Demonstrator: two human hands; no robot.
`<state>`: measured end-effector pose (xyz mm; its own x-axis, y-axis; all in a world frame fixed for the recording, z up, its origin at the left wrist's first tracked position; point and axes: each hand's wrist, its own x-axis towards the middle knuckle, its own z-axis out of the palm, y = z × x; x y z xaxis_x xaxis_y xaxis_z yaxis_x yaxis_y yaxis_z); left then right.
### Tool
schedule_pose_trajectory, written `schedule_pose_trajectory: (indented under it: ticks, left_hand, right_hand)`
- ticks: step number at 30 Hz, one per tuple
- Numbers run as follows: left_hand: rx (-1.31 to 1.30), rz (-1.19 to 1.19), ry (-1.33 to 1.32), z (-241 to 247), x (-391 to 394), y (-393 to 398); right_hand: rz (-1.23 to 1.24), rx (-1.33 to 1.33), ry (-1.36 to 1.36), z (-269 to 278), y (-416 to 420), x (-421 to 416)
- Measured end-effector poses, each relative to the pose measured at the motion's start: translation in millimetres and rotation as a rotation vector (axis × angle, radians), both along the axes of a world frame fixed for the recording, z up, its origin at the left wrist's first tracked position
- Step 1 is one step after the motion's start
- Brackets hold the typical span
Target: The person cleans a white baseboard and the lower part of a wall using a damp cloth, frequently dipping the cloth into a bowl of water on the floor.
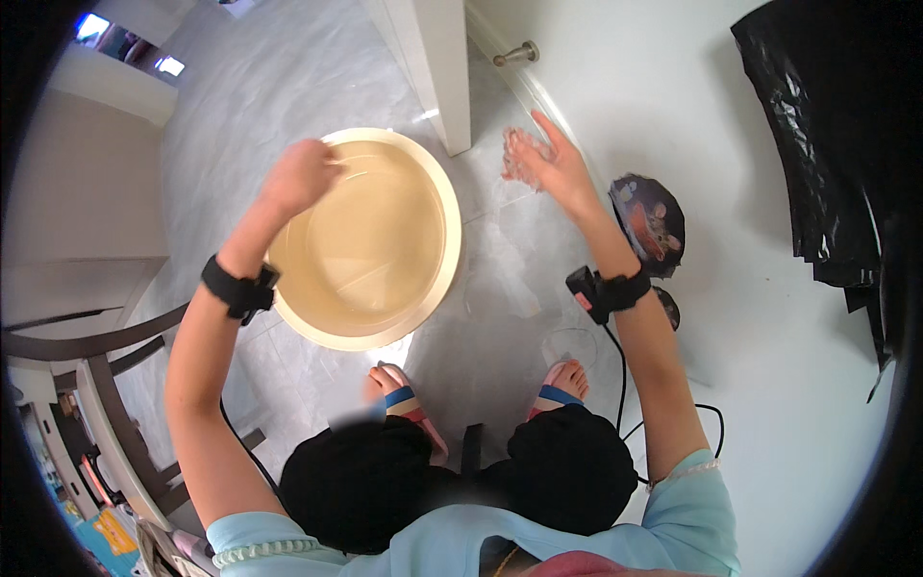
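Observation:
A round cream plastic basin [375, 238] stands on the grey tiled floor before me, with what looks like clear water in it. My left hand [301, 177] is curled over the basin's upper left rim; its fingers are blurred, and whether it holds anything cannot be told. Right of the basin, above the floor, my right hand [551, 162] has its index finger stretched out. A translucent, pinkish crumpled thing [525, 155] lies against its palm and fingers. Both forearms wear black straps with small devices.
A white door edge [447, 79] stands beyond the basin, near a metal doorstop [518, 54] on the white wall. Black plastic bags [815, 144] hang at the right. Dark mouse-picture stickers [651, 227] are by my right forearm. A chair [108, 389] is at the left.

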<state>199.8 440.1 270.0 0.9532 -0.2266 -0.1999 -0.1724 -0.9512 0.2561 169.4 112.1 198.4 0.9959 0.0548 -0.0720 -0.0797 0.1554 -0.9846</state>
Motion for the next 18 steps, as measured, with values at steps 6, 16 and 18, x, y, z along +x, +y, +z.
schedule_pose_trajectory:
  ticks: [6,16,18]
  left_hand:
    - [0.346,0.493,0.061,-48,-84,141]
    - [-0.651,0.898,0.239,-130,-173,169]
    - [-0.657,0.916,0.166,-137,-184,175]
  right_hand:
    - [0.166,-0.37,-0.157,46,14,48]
    - [0.213,-0.551,-0.092,86,58,55]
    - [0.169,-0.454,-0.086,73,60,58]
